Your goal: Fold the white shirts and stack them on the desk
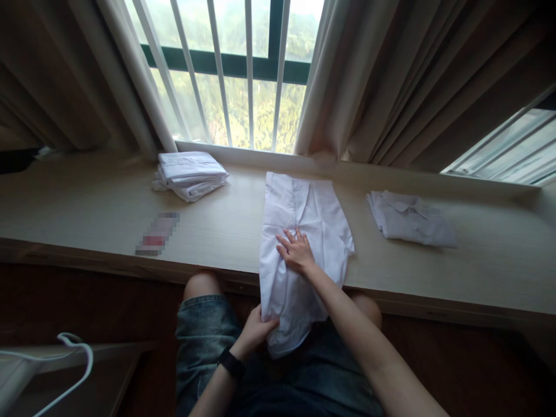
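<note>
The left hand (254, 331) pinches the lower hem of a white, thin cotton shirt (299, 249), fingers closed on the cloth. The right hand (295, 252) lies flat and open on the shirt's middle, pressing it, gripping nothing. The shirt lies part-folded at the centre of a pale wooden window ledge (87, 202), its bottom end hanging over the near edge above the person's lap. At ten o'clock sits a stack of folded white garments (191, 174); at two o'clock, a crumpled pale shirt (408, 223). A small red object (157, 233) at nine o'clock is blurred beyond telling.
</note>
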`<action>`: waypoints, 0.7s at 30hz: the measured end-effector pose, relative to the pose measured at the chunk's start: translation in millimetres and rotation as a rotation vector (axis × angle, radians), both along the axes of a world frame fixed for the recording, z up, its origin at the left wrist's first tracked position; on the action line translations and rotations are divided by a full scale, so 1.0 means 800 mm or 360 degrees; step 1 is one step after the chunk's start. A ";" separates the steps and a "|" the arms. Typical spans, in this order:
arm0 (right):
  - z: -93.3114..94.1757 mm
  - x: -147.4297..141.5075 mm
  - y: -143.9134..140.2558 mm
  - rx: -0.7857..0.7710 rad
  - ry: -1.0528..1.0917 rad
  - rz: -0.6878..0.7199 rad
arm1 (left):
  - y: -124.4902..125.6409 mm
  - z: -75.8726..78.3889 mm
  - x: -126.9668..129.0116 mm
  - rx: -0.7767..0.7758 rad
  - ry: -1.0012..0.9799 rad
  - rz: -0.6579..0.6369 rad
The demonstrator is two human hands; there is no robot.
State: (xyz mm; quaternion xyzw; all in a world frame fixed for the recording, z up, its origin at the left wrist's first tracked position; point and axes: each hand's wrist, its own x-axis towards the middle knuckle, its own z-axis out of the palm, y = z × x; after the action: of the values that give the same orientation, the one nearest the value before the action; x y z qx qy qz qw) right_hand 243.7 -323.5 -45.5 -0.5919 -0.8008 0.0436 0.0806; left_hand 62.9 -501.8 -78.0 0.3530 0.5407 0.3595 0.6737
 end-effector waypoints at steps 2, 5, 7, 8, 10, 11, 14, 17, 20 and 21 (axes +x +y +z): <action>0.008 0.009 0.006 -0.0038 -0.0059 0.0074 | -0.010 0.008 -0.003 -0.0108 -0.0005 -0.0038; 0.019 0.030 0.015 -0.0026 -0.0151 0.0248 | -0.019 0.029 -0.013 -0.0168 -0.0027 -0.0035; 0.021 0.043 0.020 -0.0001 -0.0203 0.0289 | -0.022 0.046 -0.021 -0.0105 -0.0058 0.0092; 0.020 0.049 0.021 0.0000 -0.0213 0.0276 | -0.022 0.055 -0.024 -0.0082 -0.0090 0.0164; 0.014 0.054 0.022 -0.0023 -0.0195 0.0221 | -0.022 0.070 -0.028 -0.0136 -0.0222 0.0247; 0.011 0.055 0.022 -0.0031 -0.0173 0.0190 | -0.023 0.076 -0.028 -0.0220 -0.0325 0.0251; 0.004 0.052 0.021 -0.0031 -0.0115 0.0133 | -0.030 0.084 -0.021 -0.0510 -0.0702 0.0207; 0.002 0.045 0.018 -0.0032 -0.0073 0.0084 | -0.045 0.068 -0.008 -0.0573 -0.0858 0.0039; 0.005 0.040 0.013 -0.0054 -0.0069 0.0010 | -0.063 0.037 -0.004 -0.0445 -0.0453 -0.0082; 0.007 0.039 0.012 -0.0066 -0.0077 -0.0006 | -0.067 0.029 -0.008 -0.0400 -0.0268 -0.0054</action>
State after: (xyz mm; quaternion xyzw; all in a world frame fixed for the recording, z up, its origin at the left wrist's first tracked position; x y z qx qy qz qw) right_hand 274.9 -314.3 -39.5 -0.5960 -0.8002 0.0457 0.0491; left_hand 56.9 -555.4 -54.5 0.2434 0.5169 0.3059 0.7616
